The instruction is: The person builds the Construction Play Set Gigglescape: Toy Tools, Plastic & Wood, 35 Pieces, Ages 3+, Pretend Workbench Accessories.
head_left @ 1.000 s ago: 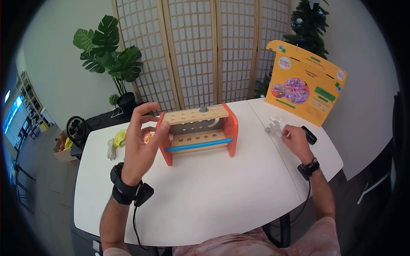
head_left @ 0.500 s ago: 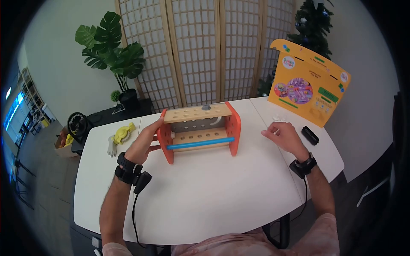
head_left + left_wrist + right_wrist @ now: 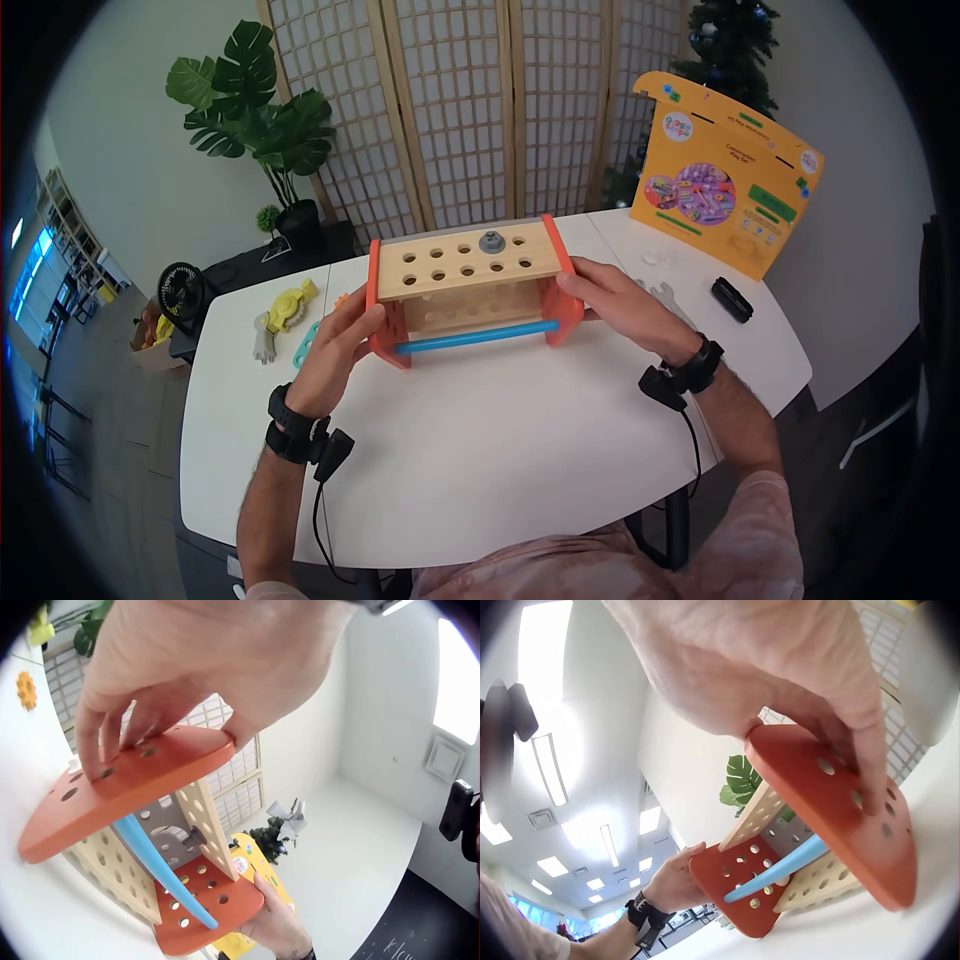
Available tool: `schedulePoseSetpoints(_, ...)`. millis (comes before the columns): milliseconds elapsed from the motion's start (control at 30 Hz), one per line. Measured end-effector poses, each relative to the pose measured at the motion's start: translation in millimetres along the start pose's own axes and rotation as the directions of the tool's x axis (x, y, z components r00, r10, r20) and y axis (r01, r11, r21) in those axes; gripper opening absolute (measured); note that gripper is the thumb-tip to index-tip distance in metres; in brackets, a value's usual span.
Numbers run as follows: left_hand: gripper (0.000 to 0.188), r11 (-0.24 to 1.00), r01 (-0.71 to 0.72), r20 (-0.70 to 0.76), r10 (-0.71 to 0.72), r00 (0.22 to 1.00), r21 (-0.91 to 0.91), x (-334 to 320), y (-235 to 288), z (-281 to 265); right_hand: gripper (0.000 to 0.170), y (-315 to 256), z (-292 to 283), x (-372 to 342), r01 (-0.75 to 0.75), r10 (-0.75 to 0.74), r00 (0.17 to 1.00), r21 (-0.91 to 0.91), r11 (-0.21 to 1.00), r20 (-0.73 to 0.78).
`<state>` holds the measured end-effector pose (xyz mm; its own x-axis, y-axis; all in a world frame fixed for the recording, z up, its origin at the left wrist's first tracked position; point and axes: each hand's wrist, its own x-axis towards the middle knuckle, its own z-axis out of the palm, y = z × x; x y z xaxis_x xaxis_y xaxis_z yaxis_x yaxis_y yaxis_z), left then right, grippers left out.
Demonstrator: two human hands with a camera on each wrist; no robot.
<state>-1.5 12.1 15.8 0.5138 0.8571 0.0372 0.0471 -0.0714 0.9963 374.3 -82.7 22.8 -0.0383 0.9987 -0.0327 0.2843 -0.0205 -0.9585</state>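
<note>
A wooden toy workbench (image 3: 453, 262) stands mid-table, with red side panels, a peg-holed top and a blue rod (image 3: 480, 337) across its front. It tips toward me, so the top's holes show. My left hand (image 3: 335, 355) grips the left red panel (image 3: 180, 757), thumb at its edge and fingers spread over the outer face. On the opposite side, my right hand (image 3: 630, 310) holds the right red panel (image 3: 802, 769) the same way. A grey bolt head (image 3: 491, 242) sits in one top hole. Past the right hand lies a grey toy wrench (image 3: 665, 296), partly hidden.
Left on the white table are a yellow toy piece (image 3: 292, 303), a grey piece (image 3: 264, 342), a teal strip (image 3: 303, 347) and an orange gear (image 3: 27, 691). At right lie small white pieces (image 3: 655, 258) and a black case (image 3: 732, 299), before a yellow box (image 3: 735, 185).
My right hand has moved left from beside the wrench to grip the workbench's right panel. My left hand has come down onto the left panel. The workbench has tilted toward me.
</note>
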Motion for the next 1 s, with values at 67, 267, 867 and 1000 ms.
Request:
schedulePoseSetpoints(67,0.065,0.999,-0.029,0.043,0.031,0.999,-0.044,-5,-3,4,0.054,0,-2,-1,0.051,-0.051,0.999,0.013,0.999,0.001)
schedulePoseSetpoints(267,0.071,0.99,-0.144,-0.041,0.144,0.989,0.005,-12,-11,23,0.066,13,-1,0,0.134,-0.136,0.989,-0.034,0.99,-0.055)
schedulePoseSetpoints(867,0.053,0.992,-0.047,-0.118,0.061,0.991,0.121,-9,-49,25,0.054,46,7,9,0.069,-0.073,0.997,-0.116,0.991,-0.032)
schedulePoseSetpoints(1000,0.058,0.991,0.01,-0.084,0.002,0.996,0.133,-5,-62,19,0.065,52,8,9,0.035,-0.037,0.999,-0.058,0.998,-0.028)
